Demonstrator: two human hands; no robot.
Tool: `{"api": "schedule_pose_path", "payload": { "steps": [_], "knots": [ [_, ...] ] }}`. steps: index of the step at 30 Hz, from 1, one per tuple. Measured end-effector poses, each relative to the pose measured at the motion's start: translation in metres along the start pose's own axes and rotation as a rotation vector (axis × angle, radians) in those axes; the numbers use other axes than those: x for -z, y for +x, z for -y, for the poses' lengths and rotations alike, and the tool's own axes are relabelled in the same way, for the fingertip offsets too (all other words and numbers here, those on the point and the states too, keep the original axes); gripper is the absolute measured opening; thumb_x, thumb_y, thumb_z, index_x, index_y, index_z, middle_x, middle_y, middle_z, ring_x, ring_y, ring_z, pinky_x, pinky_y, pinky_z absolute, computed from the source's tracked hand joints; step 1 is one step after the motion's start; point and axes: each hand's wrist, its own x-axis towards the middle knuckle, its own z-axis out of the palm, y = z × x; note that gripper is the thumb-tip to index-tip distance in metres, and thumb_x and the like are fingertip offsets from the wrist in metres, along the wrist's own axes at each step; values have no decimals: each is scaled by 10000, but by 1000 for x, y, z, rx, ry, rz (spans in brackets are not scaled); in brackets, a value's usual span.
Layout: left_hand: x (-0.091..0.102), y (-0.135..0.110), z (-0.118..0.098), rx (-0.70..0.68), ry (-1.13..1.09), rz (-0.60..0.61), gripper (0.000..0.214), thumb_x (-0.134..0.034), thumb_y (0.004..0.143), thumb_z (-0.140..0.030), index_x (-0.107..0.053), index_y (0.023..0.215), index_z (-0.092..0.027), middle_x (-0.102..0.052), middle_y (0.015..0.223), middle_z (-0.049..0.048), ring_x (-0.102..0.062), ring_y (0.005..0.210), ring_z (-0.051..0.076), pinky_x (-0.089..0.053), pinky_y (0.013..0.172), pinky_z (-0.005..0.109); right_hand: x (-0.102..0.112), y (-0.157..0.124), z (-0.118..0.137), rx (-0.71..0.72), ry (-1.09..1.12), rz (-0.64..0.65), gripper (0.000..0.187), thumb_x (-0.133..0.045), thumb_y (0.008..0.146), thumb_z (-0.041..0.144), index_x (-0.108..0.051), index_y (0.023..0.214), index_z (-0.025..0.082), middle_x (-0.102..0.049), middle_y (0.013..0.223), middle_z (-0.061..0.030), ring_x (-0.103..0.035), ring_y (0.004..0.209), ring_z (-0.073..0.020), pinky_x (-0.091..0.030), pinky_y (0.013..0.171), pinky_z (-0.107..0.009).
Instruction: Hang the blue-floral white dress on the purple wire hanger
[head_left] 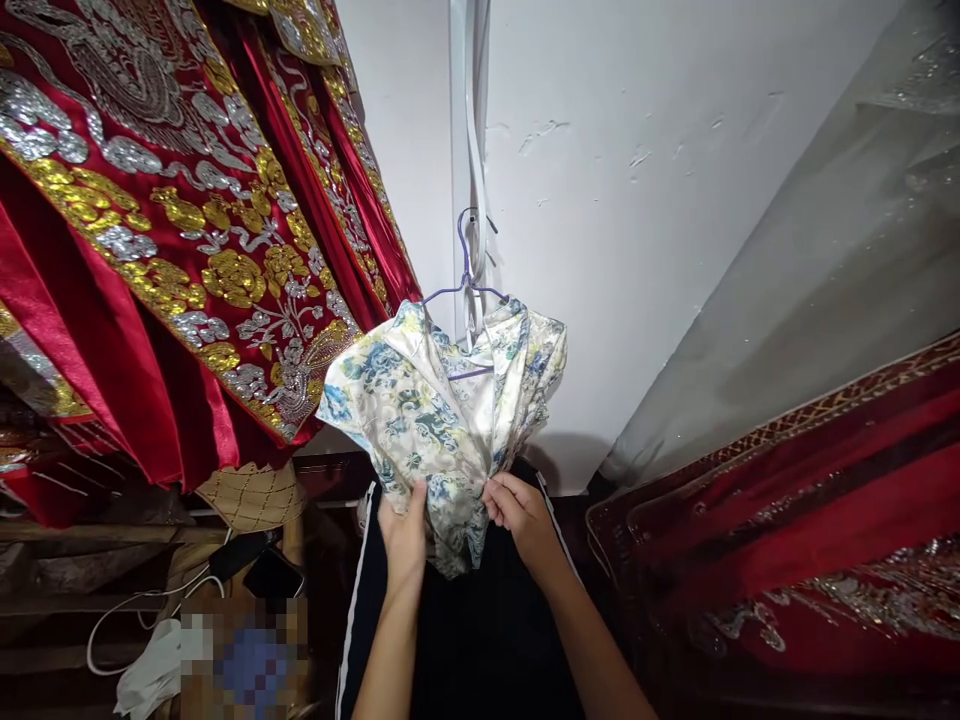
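A white satin garment with a blue and yellow flower print [427,400] hangs on a purple wire hanger [466,280] against the white wall. My left hand [403,535] grips the lower part of the cloth from the left, fingers wrapped over it. From the right, my right hand [519,512] pinches the same bunched fabric. Both hands meet at the garment's bottom, in front of my dark trousers with white side stripes [480,640].
Red robes with gold and silver embroidery [187,220] hang at the upper left. More red embroidered fabric [810,530] lies at the right under a clear plastic cover [825,270]. A woven straw object [251,495], a phone [271,572] and white cables [135,610] sit lower left.
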Motion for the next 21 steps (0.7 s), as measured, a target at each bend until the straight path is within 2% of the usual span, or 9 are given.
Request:
{"api": "schedule_pose_path", "payload": {
  "steps": [2, 3, 5, 7, 9, 12, 15, 18, 21],
  "knots": [
    [1, -2, 4, -377, 129, -251, 488, -765, 808, -381, -570, 1235, -247, -600, 1321, 101, -560, 1285, 290, -406, 1138, 465, -2, -2, -2, -70, 35, 3, 338, -533, 918, 434, -595, 699, 184, -517, 591, 9, -427, 536, -126, -311, 527, -263],
    [0, -4, 5, -538, 189, -269, 430, -761, 810, -329, -582, 1189, -233, -592, 1297, 102, -559, 1266, 276, -404, 1133, 463, -3, -3, -4, -108, 58, 26, 331, -533, 911, 421, -592, 691, 181, -512, 582, 10, -416, 526, -121, -299, 520, -260],
    [-5, -12, 7, -669, 304, -18, 311, -704, 848, -238, -609, 1143, -215, -607, 1231, 97, -582, 1203, 246, -437, 1090, 431, -8, -3, -8, -145, 104, 79, 330, -533, 899, 403, -567, 656, 183, -482, 550, 19, -396, 514, -114, -283, 510, -256],
    [-12, -20, 7, -567, 358, 368, 238, -599, 912, -192, -622, 1148, -210, -643, 1147, 87, -625, 1103, 216, -491, 999, 376, -11, -2, -9, -122, 108, 101, 329, -534, 889, 380, -546, 622, 187, -443, 503, 32, -383, 501, -109, -287, 513, -254],
    [-18, -24, 6, -429, 363, 528, 198, -535, 950, -197, -624, 1127, -202, -669, 1064, 74, -646, 1008, 200, -511, 914, 338, -12, -1, -6, -114, 59, 143, 313, -523, 886, 353, -558, 622, 187, -443, 457, 37, -371, 463, -104, -289, 503, -255],
    [-19, -23, 0, -343, 386, 514, 105, -536, 964, -256, -619, 971, -193, -646, 891, 36, -620, 868, 182, -489, 808, 295, -7, 4, 8, -160, -47, 283, 270, -491, 894, 316, -626, 707, 176, -553, 461, 15, -380, 409, -101, -274, 462, -252],
    [-17, -20, -5, -373, 413, 570, 136, -518, 977, -280, -586, 900, -190, -588, 832, 22, -573, 806, 165, -453, 740, 266, 5, 21, 42, -95, -161, 356, 239, -488, 880, 246, -671, 749, 166, -638, 514, -12, -405, 411, -99, -284, 446, -239],
    [-20, -18, 1, -409, 442, 580, 135, -512, 980, -284, -578, 909, -190, -574, 835, 29, -565, 809, 168, -439, 717, 258, 16, 55, 99, -60, -155, 257, 203, -532, 860, 220, -676, 733, 154, -659, 544, -23, -379, 395, -79, -274, 407, -220],
    [-26, -17, 15, -436, 437, 548, 125, -531, 967, -277, -584, 902, -185, -591, 844, 42, -588, 828, 181, -453, 748, 274, 19, 92, 158, 104, 74, 60, 215, -553, 913, 262, -672, 793, 130, -687, 666, -52, -398, 420, -53, -280, 385, -193]
  ]
}}
